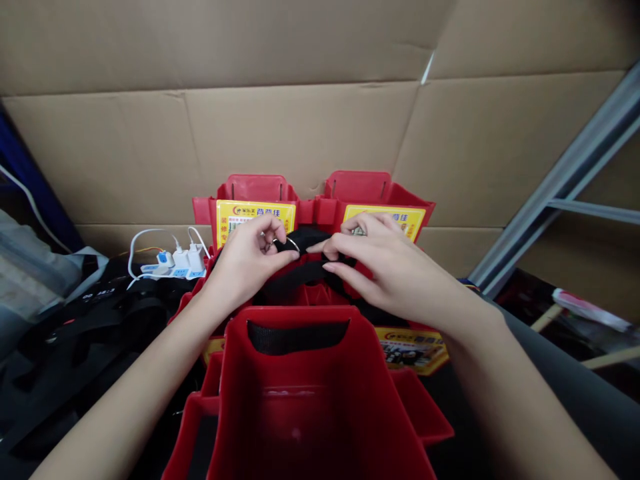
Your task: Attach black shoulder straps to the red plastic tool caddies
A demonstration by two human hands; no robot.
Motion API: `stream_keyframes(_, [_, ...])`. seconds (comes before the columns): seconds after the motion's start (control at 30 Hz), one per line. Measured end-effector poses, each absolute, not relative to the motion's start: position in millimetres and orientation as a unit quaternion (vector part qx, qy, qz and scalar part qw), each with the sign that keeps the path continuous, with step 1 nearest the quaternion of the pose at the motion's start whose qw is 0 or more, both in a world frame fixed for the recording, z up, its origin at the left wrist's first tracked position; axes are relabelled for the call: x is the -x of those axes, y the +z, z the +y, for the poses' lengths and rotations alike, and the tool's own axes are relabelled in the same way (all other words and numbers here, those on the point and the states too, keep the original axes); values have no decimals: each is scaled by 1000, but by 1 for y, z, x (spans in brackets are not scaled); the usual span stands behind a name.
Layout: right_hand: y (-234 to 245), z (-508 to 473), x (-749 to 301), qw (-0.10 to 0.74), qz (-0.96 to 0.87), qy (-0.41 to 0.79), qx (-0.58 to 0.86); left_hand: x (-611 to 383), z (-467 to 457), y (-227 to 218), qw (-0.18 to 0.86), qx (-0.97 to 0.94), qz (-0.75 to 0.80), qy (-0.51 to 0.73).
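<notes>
My left hand (pixel 245 253) pinches a thin metal ring (pixel 295 245) between thumb and fingers. A black webbing strap (pixel 285 281) runs beside the ring, and my right hand (pixel 385 257) grips it with bent fingertips. Both hands hover over a red plastic tool box (pixel 240 407) that is nearest to me. Another length of black webbing (pixel 300 339) passes through a slot in that box's wall. Behind the hands stand two more red boxes, a left one (pixel 257 187) and a right one (pixel 357 183), both with yellow labels. The far end of the strap is hidden.
A white power strip (pixel 165 272) with several plugs lies to the left, near black bags (pixel 80 333). Brown cardboard (pixel 300 127) forms the wall behind. A grey metal frame (pixel 560 180) slants along the right, beside wooden sticks (pixel 547 318).
</notes>
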State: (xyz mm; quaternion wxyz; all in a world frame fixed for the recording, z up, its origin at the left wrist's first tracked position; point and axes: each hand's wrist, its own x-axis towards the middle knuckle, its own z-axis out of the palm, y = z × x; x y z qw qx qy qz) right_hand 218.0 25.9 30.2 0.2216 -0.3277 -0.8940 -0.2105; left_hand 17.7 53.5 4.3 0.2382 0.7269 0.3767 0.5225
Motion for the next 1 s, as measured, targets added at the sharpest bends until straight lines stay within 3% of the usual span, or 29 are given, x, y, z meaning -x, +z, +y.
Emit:
stream_keyframes(0.13, [26,20,-207,230,-896,-241,293,-18,55,3,221,-733,382,518])
stream_keyframes(0.3, [21,18,-199,267,-901,-158,305,-23,52,1,243,-738,375,506])
stream_keyframes(0.6, [19,28,-201,351,-871,-106,326,-24,52,0,408,-708,274,508])
stream_keyframes(0.77, [17,31,-202,320,-858,-88,392,-26,45,4,420,-701,266,512])
stream_keyframes(1.0, [11,40,-204,327,-869,75,364,-23,42,5,451,-733,238,450])
